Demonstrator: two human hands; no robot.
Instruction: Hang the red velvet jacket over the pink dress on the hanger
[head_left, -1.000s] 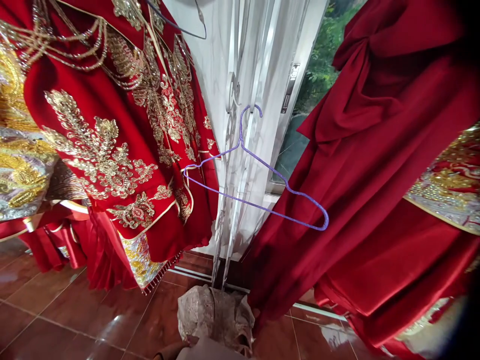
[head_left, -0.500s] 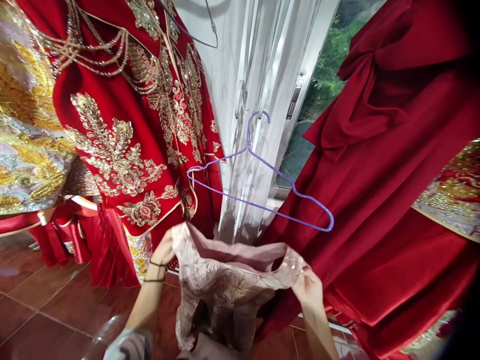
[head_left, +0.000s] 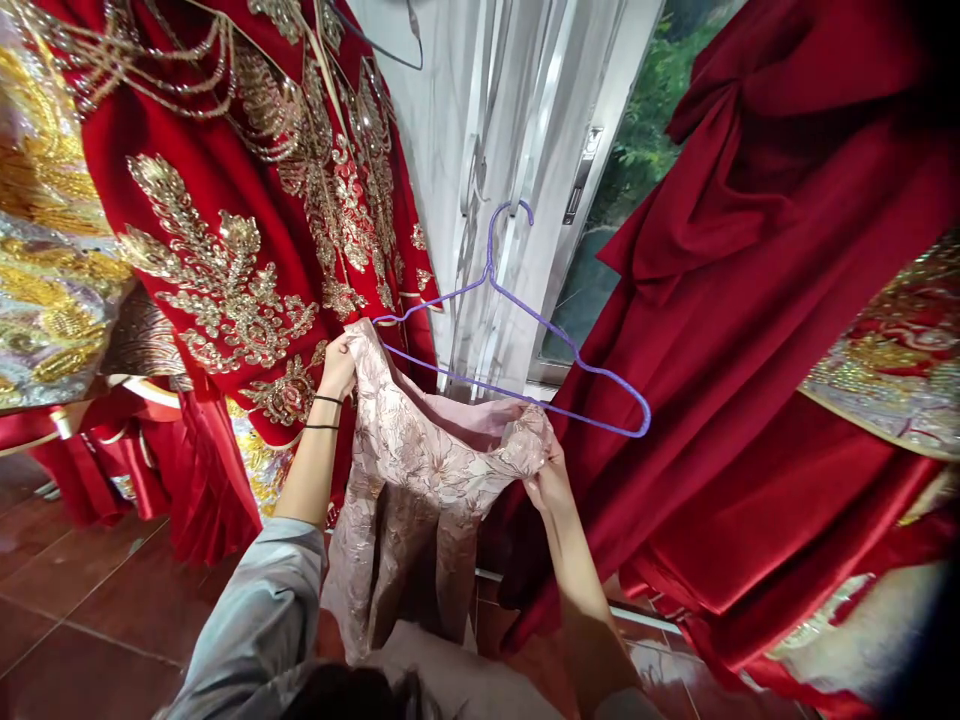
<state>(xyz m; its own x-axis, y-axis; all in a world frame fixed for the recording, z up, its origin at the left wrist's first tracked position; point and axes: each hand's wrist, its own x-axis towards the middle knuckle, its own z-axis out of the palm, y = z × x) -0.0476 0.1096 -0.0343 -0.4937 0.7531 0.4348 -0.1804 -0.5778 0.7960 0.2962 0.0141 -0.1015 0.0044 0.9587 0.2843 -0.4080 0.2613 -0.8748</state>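
A pale pink dress (head_left: pixel 431 455) with a leaf-like pattern is stretched between my two hands. My left hand (head_left: pixel 339 368) is closed on its left shoulder, which lies over the left end of a purple hanger (head_left: pixel 517 400). My right hand (head_left: pixel 546 478) grips the right shoulder, below the hanger's lower bar and short of its right end. By its hook the hanger hangs on a white door handle. The dress's skirt falls towards me, partly out of sight behind my arms.
A red jacket (head_left: pixel 225 260) with gold embroidery and bead strings hangs at left. On the right hangs a dark red gown (head_left: pixel 720 270) with a large bow. Behind are white doors (head_left: pixel 442 130) with a glass pane; the floor (head_left: pixel 82 600) is brown tile.
Both hands have raised the dress up to the hanger. Its left shoulder now overlaps the hanger's left end, and my right hand has moved up and to the left.
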